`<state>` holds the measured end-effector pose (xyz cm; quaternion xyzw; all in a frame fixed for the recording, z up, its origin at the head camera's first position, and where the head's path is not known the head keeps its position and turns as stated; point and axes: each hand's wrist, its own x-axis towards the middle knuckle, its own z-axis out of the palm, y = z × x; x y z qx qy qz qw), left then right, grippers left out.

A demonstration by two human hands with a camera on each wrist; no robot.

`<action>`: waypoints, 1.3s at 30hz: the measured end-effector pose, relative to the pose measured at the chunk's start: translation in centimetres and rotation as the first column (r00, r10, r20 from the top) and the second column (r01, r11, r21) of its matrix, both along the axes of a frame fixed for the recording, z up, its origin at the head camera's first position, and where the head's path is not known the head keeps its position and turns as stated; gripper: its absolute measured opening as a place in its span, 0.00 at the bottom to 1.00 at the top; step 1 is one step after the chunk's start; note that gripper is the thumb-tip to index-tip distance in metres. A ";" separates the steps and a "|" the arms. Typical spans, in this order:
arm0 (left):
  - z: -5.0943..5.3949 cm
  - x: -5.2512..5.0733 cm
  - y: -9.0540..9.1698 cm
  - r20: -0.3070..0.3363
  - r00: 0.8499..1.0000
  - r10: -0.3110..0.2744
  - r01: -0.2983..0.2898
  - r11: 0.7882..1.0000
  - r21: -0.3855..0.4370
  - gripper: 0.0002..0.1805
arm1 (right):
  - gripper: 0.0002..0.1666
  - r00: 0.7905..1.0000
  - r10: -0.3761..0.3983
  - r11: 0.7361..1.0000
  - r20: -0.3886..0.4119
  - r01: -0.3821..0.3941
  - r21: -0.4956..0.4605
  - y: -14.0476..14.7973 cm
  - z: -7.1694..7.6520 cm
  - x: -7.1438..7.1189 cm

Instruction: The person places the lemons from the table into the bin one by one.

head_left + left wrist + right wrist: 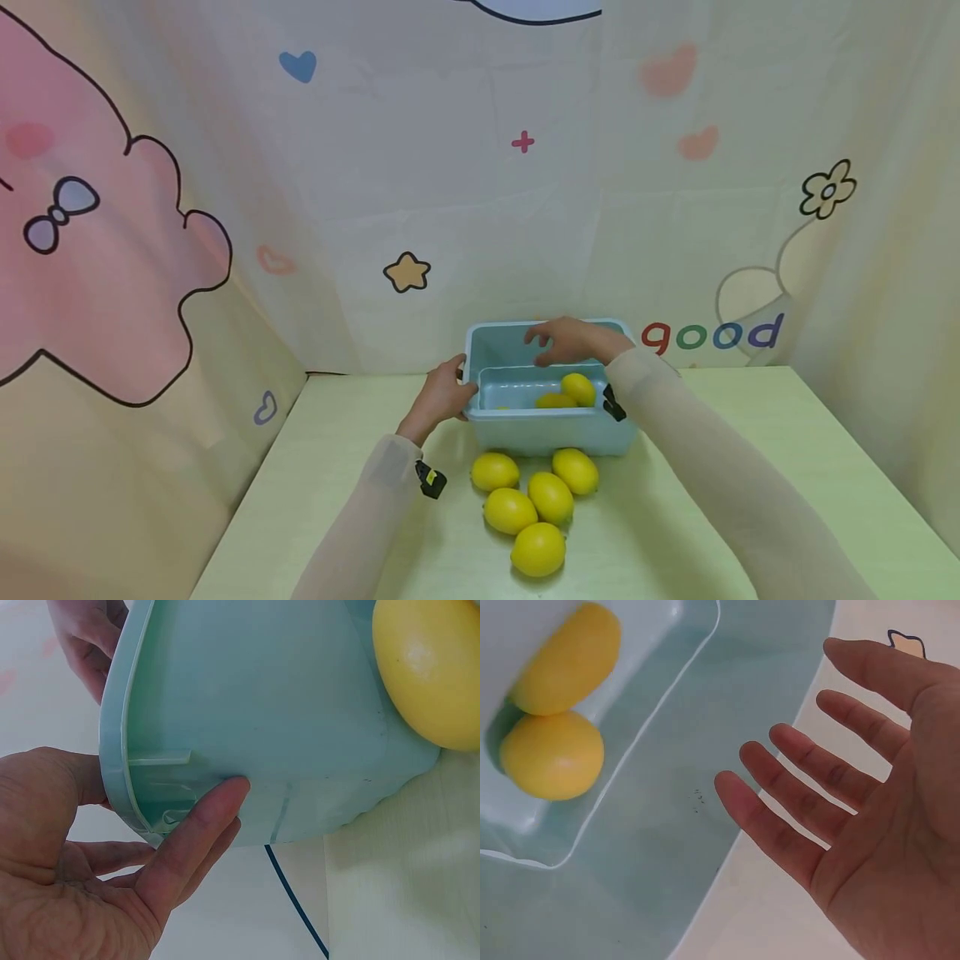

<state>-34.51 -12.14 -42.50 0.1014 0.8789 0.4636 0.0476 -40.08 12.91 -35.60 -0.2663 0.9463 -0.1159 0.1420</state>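
A light blue plastic box (pixel 555 433) stands on the table against the back curtain. At its left end, my left hand (pixel 441 392) grips the rim; in the left wrist view the fingers (pixel 196 840) of that hand lie along the outer wall. Inside the box are lemons (pixel 578 389), two of them plain in the right wrist view, and the front wall hides part of the inside. Over the box hovers my right hand (pixel 572 340), holding nothing, its fingers (pixel 795 802) spread and slightly bent in the right wrist view.
Several lemons (pixel 538 549) lie in a cluster on the pale table (pixel 315 500), just in front of the box. A printed curtain (pixel 480 208) hangs behind the table and along both sides. Each wrist carries a small black device (pixel 431 480).
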 end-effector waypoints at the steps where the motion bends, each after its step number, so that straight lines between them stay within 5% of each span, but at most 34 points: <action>1: 0.0 0.0 0.0 -0.001 1.000 0.002 -0.002 1.000 -0.002 0.34 | 0.27 1.000 0.006 1.000 -0.008 -0.006 -0.003 0.1 0.0 0.1; 20: -0.1 0.0 0.1 -0.013 1.000 0.021 -0.021 1.000 0.000 0.33 | 0.26 0.991 0.070 0.982 -0.113 -0.088 -0.165 0.8 2.0 3.8; 39: 0.0 0.1 0.1 -0.001 1.000 0.016 -0.016 1.000 0.006 0.33 | 0.26 0.962 0.121 0.974 -0.243 -0.162 -0.157 0.6 2.9 7.4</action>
